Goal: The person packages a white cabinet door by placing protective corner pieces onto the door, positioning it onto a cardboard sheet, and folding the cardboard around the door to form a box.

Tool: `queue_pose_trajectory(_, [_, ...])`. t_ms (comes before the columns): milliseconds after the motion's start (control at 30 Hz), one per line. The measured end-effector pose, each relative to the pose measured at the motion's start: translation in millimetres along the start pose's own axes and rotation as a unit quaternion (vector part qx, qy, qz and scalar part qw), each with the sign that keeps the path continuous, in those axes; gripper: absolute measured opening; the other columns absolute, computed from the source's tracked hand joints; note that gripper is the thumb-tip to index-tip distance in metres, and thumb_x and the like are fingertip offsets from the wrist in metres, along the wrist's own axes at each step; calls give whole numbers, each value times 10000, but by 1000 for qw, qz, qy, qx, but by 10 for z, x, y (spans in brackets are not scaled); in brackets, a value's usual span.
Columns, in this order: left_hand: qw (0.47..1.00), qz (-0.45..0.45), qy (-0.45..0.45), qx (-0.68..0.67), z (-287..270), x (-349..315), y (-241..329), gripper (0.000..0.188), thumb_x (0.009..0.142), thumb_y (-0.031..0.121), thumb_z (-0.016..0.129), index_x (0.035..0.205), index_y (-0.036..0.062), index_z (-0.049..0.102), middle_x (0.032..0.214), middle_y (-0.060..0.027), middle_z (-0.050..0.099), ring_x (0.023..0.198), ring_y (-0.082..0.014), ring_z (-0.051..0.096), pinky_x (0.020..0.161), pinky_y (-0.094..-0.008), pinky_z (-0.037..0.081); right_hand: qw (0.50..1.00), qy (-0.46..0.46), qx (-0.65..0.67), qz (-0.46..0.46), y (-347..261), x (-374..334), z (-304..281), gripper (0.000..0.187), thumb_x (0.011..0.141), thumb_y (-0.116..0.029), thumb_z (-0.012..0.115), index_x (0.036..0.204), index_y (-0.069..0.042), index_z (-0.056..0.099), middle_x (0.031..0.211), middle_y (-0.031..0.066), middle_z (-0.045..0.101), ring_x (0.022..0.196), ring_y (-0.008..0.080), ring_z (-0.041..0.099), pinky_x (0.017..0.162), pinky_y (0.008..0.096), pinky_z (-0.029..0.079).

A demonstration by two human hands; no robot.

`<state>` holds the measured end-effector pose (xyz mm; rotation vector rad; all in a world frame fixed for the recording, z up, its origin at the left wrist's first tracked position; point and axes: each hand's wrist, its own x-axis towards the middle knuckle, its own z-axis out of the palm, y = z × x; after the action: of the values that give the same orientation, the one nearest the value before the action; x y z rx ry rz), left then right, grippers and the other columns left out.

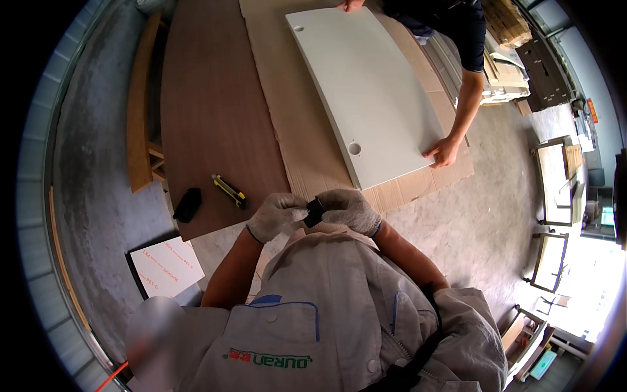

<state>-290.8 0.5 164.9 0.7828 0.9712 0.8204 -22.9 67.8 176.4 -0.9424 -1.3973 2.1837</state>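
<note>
Both hands together at mid-body, just off the near edge of the table [219, 98], gloves on. Left hand [275, 217] and right hand [353, 210] pinch one small black piece [314, 213] between them, fingertips on it from either side. Piece is up off the table, in front of the grey jacket [353, 287]; too small to tell exactly what it is. Table top is brown; cardboard [281, 85] covers its right part. White panel [375, 91] lies flat on the cardboard, running away from the wearer, with two round holes along its left edge: one near the close end, one near the far end. Co-worker in a dark short sleeve [473, 39] stands at the panel's right side: one hand [445, 153] on the near right corner, other hand [351, 5] at the far edge. Left of the wearer's hands, near corner of the table: yellow-and-black utility knife [230, 191], and just left of it a black object [188, 205], can't make out which kind. White sheet [166, 266] with red print sits lower, below that corner. Wooden bench [138, 124] left of the table. Carts [550, 261] stand on the concrete floor [503, 157], far right.
</note>
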Motion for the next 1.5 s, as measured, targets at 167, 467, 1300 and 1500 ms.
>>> queue_pose_trajectory(167, [1000,-5,-2,-10,33,19,-107,240,986,129,770,1142,-53,775,1001,-32,751,887,-93,671,806,-265,564,1000,-14,12,0,93,-33,-82,486,925,-63,825,1372,67,686,1270,160,769,1160,221,736,1066,380,578])
queue_pose_trajectory(467, [884,138,351,277,-295,118,-511,164,986,96,713,1080,-38,723,956,-136,752,852,-201,730,786,-342,588,945,192,-259,-57,405,-307,-158,589,827,-191,913,1323,27,682,1183,156,766,1070,230,755,960,382,608])
queue_pose_trajectory(1300, [857,121,96,492,780,1398,-994,466,910,455,811,1174,78,736,1130,-196,769,1068,-431,727,935,-516,585,719,415,-553,-71,1484,-37,-644,381,845,-316,822,1158,-130,710,1165,134,737,1095,379,680,950,552,504])
queue_pose_trajectory(1500, [789,107,131,591,889,1489,-1109,312,947,322,747,1151,86,732,1100,-208,766,1030,-434,736,892,-548,594,745,411,-526,21,1232,-133,-709,321,854,-348,834,1103,-153,778,1105,114,773,1060,358,726,912,505,562])
